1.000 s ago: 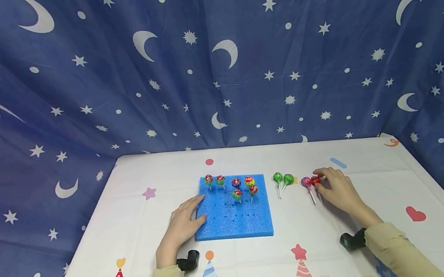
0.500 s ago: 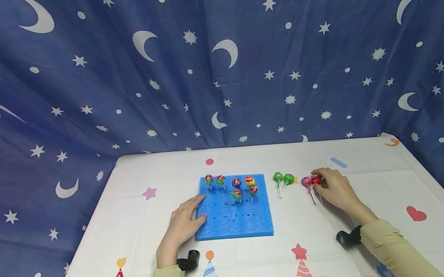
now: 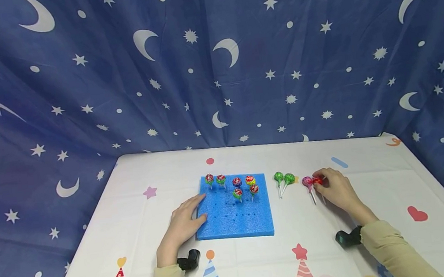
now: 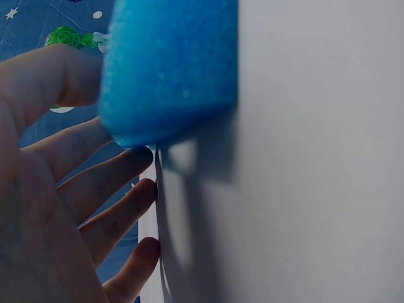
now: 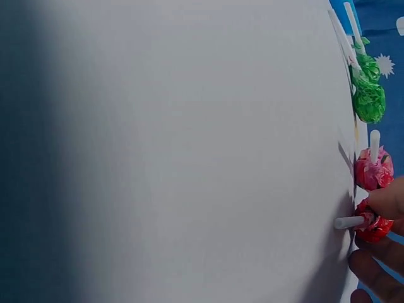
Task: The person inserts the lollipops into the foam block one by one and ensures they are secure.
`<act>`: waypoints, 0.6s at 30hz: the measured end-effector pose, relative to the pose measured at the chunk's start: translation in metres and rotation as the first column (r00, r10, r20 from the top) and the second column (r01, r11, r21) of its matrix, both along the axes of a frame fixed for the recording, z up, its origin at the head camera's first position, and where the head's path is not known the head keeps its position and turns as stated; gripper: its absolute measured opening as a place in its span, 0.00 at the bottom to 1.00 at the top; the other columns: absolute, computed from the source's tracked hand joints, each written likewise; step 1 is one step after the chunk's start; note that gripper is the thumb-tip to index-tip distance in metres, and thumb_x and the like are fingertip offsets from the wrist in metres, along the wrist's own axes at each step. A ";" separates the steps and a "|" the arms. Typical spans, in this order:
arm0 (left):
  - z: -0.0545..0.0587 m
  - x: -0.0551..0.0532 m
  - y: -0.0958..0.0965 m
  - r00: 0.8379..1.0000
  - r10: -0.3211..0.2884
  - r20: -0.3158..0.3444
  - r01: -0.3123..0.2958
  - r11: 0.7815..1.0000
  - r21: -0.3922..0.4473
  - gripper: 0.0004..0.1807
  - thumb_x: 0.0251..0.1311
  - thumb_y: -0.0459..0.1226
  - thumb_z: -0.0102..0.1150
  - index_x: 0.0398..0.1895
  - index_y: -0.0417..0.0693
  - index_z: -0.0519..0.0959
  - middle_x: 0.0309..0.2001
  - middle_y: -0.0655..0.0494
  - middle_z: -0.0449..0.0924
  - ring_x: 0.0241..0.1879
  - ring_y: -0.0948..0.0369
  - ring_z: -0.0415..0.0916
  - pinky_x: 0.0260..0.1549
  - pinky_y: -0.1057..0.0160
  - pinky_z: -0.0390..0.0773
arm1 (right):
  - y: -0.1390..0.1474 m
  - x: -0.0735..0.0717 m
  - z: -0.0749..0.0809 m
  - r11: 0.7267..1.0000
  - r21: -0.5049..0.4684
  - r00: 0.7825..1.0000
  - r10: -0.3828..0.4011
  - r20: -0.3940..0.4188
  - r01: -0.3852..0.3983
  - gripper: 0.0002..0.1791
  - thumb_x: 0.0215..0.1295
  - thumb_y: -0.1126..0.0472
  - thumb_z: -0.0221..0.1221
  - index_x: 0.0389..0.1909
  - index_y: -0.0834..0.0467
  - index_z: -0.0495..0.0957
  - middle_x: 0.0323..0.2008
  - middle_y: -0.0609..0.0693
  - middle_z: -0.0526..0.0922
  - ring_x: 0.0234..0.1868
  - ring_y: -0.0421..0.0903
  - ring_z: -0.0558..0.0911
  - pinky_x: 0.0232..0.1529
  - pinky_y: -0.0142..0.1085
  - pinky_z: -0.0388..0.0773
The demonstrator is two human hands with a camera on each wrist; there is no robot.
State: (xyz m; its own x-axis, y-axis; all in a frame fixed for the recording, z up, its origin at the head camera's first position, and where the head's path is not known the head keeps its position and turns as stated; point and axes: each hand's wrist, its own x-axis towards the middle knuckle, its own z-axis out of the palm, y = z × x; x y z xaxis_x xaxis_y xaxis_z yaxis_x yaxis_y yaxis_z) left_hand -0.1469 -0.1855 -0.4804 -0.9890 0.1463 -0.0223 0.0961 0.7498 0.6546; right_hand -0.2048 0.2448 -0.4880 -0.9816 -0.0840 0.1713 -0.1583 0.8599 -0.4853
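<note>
My left hand (image 3: 185,220) rests against the left edge of a blue foam block (image 3: 233,227), its fingers extended; in the left wrist view the thumb lies at the block's (image 4: 183,69) side. Several wrapped lollipops stand upright in the block, among them a blue one (image 3: 236,182) and a yellow-and-red one (image 3: 250,180). To the right, my right hand (image 3: 338,192) pinches a red lollipop (image 5: 377,228) by its head between thumb and fingers, its white stick pointing out. A pink lollipop (image 3: 307,182) lies just left of it.
Two green lollipops (image 3: 289,178) lie between the block and the pink one, sticks toward me. Rows of small holes (image 3: 242,215) show in the foam's nearer half. A white printed cloth (image 3: 135,177) covers the table, with a blue star-and-moon curtain (image 3: 216,88) behind.
My right wrist has shifted slightly left, and the red lollipop has moved a touch right, with its stick now showing more. The left hand and the foam block have stayed put.
</note>
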 end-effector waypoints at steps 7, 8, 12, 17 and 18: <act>0.000 0.001 0.000 1.000 -0.001 0.001 0.001 1.000 0.002 0.31 0.61 0.41 0.57 0.69 0.50 0.66 0.70 0.45 0.64 0.72 0.45 0.56 0.68 0.35 0.52 | 0.002 0.003 -0.002 0.997 -0.075 1.000 -0.023 0.018 0.025 0.16 0.60 0.65 0.61 0.49 0.65 0.76 0.44 0.63 0.80 0.41 0.56 0.81 0.41 0.48 0.79; 0.000 0.001 -0.001 1.000 -0.002 0.001 0.002 1.000 0.001 0.31 0.61 0.41 0.57 0.69 0.50 0.66 0.70 0.45 0.64 0.72 0.45 0.56 0.68 0.35 0.52 | 0.003 0.004 -0.001 0.996 -0.085 0.999 -0.025 0.022 0.027 0.17 0.60 0.65 0.61 0.49 0.65 0.76 0.45 0.64 0.79 0.42 0.57 0.81 0.43 0.49 0.79; 0.000 0.001 -0.001 1.000 -0.006 -0.003 0.006 1.000 -0.003 0.31 0.60 0.40 0.57 0.69 0.49 0.66 0.70 0.45 0.65 0.72 0.44 0.57 0.68 0.35 0.53 | 0.003 0.008 0.002 0.992 -0.122 0.999 -0.033 0.022 0.036 0.17 0.60 0.66 0.60 0.51 0.66 0.75 0.47 0.65 0.78 0.45 0.59 0.80 0.46 0.52 0.78; 0.001 0.002 0.000 1.000 -0.008 -0.009 0.008 1.000 -0.004 0.31 0.61 0.40 0.57 0.69 0.49 0.67 0.70 0.44 0.65 0.72 0.44 0.57 0.68 0.35 0.53 | 0.001 0.014 0.008 0.987 -0.156 0.999 -0.046 -0.004 0.045 0.16 0.61 0.66 0.59 0.50 0.65 0.75 0.47 0.64 0.78 0.46 0.59 0.79 0.47 0.52 0.78; 0.001 0.002 0.000 1.000 -0.007 -0.011 0.007 1.000 -0.006 0.31 0.61 0.40 0.57 0.69 0.49 0.67 0.70 0.44 0.65 0.72 0.44 0.57 0.67 0.35 0.53 | 0.000 0.015 0.009 0.986 -0.160 0.999 -0.048 -0.010 0.046 0.16 0.61 0.66 0.59 0.50 0.65 0.75 0.47 0.64 0.78 0.46 0.59 0.79 0.47 0.52 0.78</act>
State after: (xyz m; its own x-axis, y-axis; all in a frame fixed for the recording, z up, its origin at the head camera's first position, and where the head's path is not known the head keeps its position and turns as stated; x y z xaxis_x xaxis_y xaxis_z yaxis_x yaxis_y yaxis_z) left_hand -0.1452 -0.1857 -0.4796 -0.9881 0.1534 -0.0127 0.1086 0.7530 0.6490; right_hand -0.1895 0.2452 -0.4790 -0.9814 -0.0082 0.1920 -0.1268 0.7780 -0.6153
